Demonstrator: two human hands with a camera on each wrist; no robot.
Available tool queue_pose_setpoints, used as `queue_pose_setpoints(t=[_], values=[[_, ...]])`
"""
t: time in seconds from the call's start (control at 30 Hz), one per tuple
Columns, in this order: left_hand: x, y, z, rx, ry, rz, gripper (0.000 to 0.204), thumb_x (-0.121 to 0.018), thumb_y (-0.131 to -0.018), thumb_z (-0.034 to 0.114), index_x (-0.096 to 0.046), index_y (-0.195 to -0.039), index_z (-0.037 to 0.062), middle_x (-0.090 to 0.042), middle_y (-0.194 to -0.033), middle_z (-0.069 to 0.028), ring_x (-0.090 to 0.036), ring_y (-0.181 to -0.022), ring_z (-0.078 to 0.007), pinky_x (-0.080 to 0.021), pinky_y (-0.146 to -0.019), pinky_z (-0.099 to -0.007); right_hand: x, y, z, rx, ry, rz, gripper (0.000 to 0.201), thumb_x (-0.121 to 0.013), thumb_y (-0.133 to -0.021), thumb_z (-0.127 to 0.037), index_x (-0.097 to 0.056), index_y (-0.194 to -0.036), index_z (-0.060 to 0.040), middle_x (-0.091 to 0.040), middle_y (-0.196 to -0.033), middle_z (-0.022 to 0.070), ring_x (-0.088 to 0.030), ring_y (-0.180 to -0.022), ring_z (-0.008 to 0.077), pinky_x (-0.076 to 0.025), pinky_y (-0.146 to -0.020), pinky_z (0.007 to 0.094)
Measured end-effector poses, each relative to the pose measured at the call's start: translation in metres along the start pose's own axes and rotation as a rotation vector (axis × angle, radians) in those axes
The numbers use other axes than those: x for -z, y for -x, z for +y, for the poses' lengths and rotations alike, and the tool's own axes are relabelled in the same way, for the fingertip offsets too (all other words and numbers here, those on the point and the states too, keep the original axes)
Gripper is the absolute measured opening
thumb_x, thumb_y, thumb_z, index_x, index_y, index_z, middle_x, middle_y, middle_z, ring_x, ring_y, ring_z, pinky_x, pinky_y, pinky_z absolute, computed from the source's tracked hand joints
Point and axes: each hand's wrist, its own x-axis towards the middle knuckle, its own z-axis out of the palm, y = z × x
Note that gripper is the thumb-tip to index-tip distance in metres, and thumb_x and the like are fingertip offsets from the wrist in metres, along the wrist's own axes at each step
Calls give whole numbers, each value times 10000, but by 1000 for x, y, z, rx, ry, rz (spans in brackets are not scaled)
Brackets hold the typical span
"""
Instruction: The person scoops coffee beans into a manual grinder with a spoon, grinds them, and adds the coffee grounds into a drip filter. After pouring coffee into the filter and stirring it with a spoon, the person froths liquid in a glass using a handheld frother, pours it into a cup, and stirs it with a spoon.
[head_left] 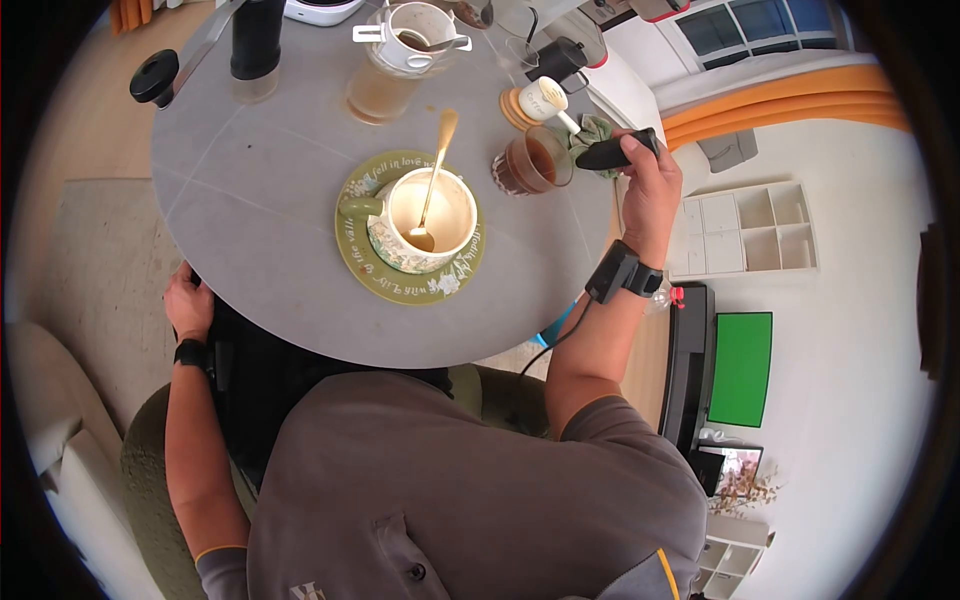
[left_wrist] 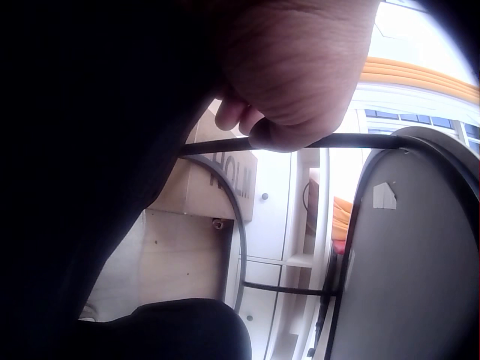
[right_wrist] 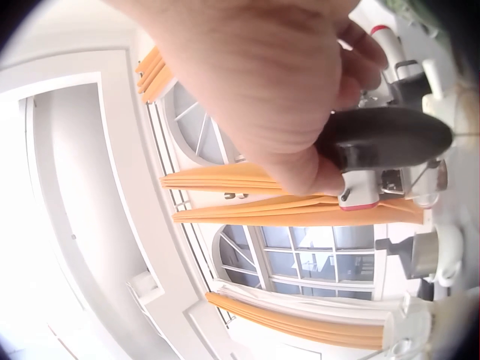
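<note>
My right hand [head_left: 650, 185] grips a smooth black oval object [head_left: 617, 150] above the table's right side; the right wrist view shows its rounded end [right_wrist: 397, 140], but its kind I cannot tell. A glass [head_left: 535, 160] with brown drink stands just left of it. Under the hand lies a crumpled green cloth [head_left: 592, 140]. Nearer the body, a patterned white cup [head_left: 420, 225] with a green handle rests on a green saucer [head_left: 360, 265], a gold spoon [head_left: 437, 165] leaning in it. My left hand [head_left: 188, 305] hangs loosely curled beside the table's edge; its thumb overlaps a black bar [left_wrist: 360, 141].
On the grey round table [head_left: 290, 230], a white dripper [head_left: 405, 45] sits on a glass server [head_left: 385, 95]. A black cylinder [head_left: 256, 45] with a crank handle stands left. A white coffee mug [head_left: 542, 100], a black pitcher [head_left: 560, 62] and a white scale [head_left: 325, 8] stand farther back.
</note>
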Motion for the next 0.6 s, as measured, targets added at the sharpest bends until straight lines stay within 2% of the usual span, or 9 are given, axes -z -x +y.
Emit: queue_pose_setpoints(t=[0.1, 0.2, 0.23, 0.3, 0.43, 0.5, 0.6], values=[[6, 2, 6, 10, -4, -14, 388, -687, -892, 384, -713, -1164, 109, -711, -1079, -232, -666, -1013, -434, -531, -872, -510, -8, 1, 2, 64, -167, 30, 282, -732, -905, -180, -734, -1097, 27, -737, -1021, 63, -637, -875, 104, -459, -755, 251], [6, 4, 7, -3, 9, -1, 388, -691, -889, 382, -712, -1160, 105, -712, -1076, -231, -667, -1007, -435, -531, -869, -508, -7, 1, -2, 15, -5, 75, 286, -732, -904, -172, -730, -1104, 32, -735, -1016, 66, -631, -866, 102, -458, -755, 247], [4, 3, 5, -1, 19, 23, 387, -692, -888, 381, -711, -1156, 103, -713, -1073, -231, -667, -1006, -435, -532, -866, -508, -6, 2, -1, 16, -5, 75, 286, -732, -904, -172, -730, -1104, 32, -735, -1016, 66, -631, -866, 102, -458, -755, 247], [2, 2, 2, -3, 8, 18, 388, -692, -887, 381, -709, -1154, 100, -712, -1072, -231, -667, -1005, -436, -532, -864, -509, -3, 3, 1, 38, -149, -38, 290, -733, -901, -170, -729, -1106, 35, -736, -1013, 68, -621, -846, 96, -452, -746, 245], [1, 2, 1, 0, 12, 11, 389, -692, -885, 378, -702, -1152, 95, -712, -1067, -233, -665, -1002, -438, -530, -858, -514, -7, 2, -2, 65, -173, 41, 292, -731, -901, -175, -729, -1105, 34, -735, -1011, 72, -615, -824, 95, -449, -740, 245], [2, 2, 2, -9, 7, 11, 388, -693, -883, 376, -704, -1150, 95, -712, -1067, -234, -665, -1002, -438, -530, -859, -515, -7, 2, -3, 24, 26, 68, 292, -730, -901, -178, -731, -1104, 31, -734, -1006, 67, -597, -814, 87, -441, -733, 239], [3, 1, 3, 2, 9, 7, 381, -695, -881, 373, -707, -1142, 96, -712, -1065, -234, -666, -1000, -439, -532, -860, -514, -5, 5, -1, 59, -107, -20, 288, -731, -901, -178, -733, -1103, 28, -734, -1009, 61, -593, -815, 82, -435, -732, 232]])
